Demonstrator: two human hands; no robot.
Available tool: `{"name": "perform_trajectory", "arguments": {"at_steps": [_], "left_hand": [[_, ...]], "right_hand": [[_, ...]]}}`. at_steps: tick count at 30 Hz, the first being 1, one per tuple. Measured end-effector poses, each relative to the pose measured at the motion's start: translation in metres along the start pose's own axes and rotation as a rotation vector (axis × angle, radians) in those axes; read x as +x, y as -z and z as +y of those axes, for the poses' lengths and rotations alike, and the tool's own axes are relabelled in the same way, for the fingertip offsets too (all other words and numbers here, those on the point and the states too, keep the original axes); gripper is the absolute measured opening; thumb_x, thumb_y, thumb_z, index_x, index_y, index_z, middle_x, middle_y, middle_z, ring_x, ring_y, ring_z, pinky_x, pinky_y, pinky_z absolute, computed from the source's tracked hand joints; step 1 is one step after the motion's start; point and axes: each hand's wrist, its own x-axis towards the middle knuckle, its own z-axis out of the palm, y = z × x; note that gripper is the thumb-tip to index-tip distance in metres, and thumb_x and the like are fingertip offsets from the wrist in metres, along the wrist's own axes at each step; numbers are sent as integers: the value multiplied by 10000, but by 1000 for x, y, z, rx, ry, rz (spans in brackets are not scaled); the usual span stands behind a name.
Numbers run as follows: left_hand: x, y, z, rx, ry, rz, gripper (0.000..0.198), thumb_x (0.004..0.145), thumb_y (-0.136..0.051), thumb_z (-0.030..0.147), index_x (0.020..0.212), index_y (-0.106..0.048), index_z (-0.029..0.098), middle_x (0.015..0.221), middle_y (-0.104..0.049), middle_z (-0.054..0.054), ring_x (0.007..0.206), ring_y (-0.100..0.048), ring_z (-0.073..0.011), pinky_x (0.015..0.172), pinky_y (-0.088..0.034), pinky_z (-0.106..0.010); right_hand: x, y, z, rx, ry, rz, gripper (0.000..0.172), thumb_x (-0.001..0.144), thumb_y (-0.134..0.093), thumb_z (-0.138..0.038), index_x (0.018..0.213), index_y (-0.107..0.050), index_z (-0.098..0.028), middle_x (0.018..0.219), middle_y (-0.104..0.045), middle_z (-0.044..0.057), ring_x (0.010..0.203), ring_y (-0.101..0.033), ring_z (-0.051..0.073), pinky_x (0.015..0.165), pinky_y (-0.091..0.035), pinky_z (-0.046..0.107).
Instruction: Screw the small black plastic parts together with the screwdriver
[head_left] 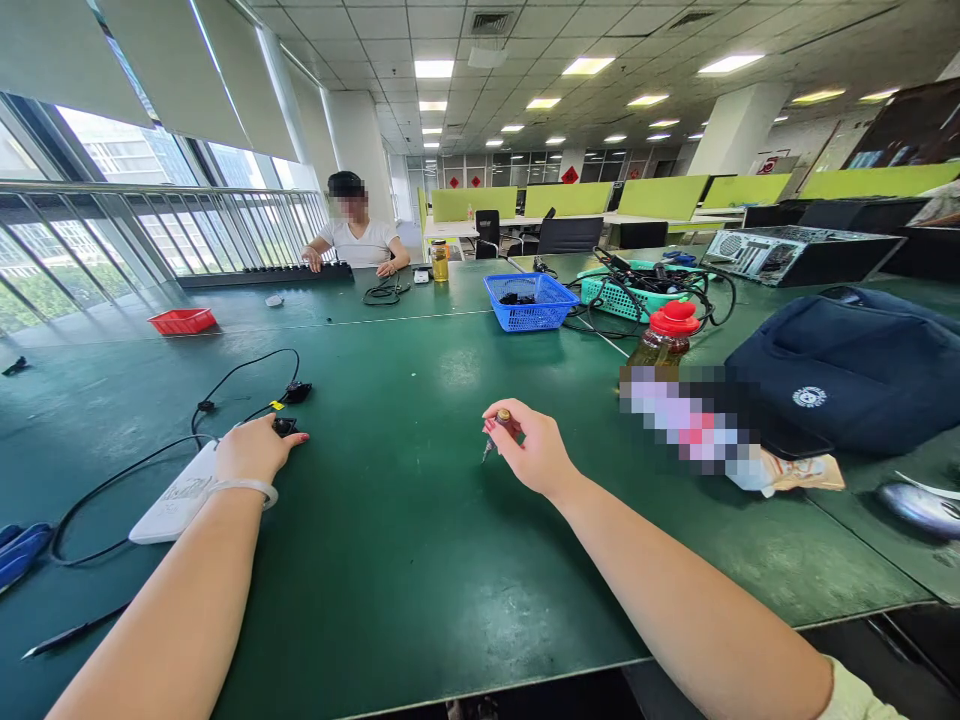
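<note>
My right hand [534,448] is closed around a small screwdriver [504,418] with a brownish handle, its thin metal tip pointing down just above the green table [420,560]. My left hand [255,450] reaches out at the left, thumb and fingers around a small black part [285,427] that is mostly hidden. Under that hand and wrist lies a white flat box [169,505] with dark writing. A black cable [225,385] with a black plug [298,392] and a yellow tag runs beside it on the table.
A blue basket [531,302], a green basket [622,292] of cables and a red-lidded bottle [664,335] stand ahead. The dark blue bag [847,370] and a mouse [919,508] lie right. At left are a red tray [182,321] and pen [75,632]. Another person [356,240] sits opposite.
</note>
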Motion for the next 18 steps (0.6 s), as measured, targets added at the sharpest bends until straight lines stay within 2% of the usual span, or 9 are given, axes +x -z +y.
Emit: {"name": "perform_trajectory", "arguments": {"at_steps": [4, 12, 18], "left_hand": [[1, 2, -2, -12, 16, -5, 726, 807, -576, 632, 1361, -584, 162, 1179, -672, -237, 1118, -616, -411, 898, -507, -472], [-5, 8, -4, -61, 12, -17, 676, 875, -511, 572, 1433, -511, 189, 1225, -654, -219, 1141, -606, -402, 934, -492, -488], [5, 2, -17, -25, -27, -32, 628, 888, -498, 530, 1440, -492, 230, 1193, -684, -145, 1161, -587, -377, 956, -474, -464]], "right_hand": [[0, 0, -1, 6, -10, 6, 123, 901, -511, -292, 870, -603, -217, 754, -683, 29, 632, -646, 153, 578, -515, 266], [0, 1, -3, -1, -4, 6, 132, 901, -505, -297, 869, -600, -211, 755, -687, 33, 629, -640, 152, 585, -512, 270], [-1, 1, 0, -3, -12, -6, 122, 907, -510, -291, 885, -603, -214, 761, -686, 28, 634, -641, 150, 587, -507, 268]]}}
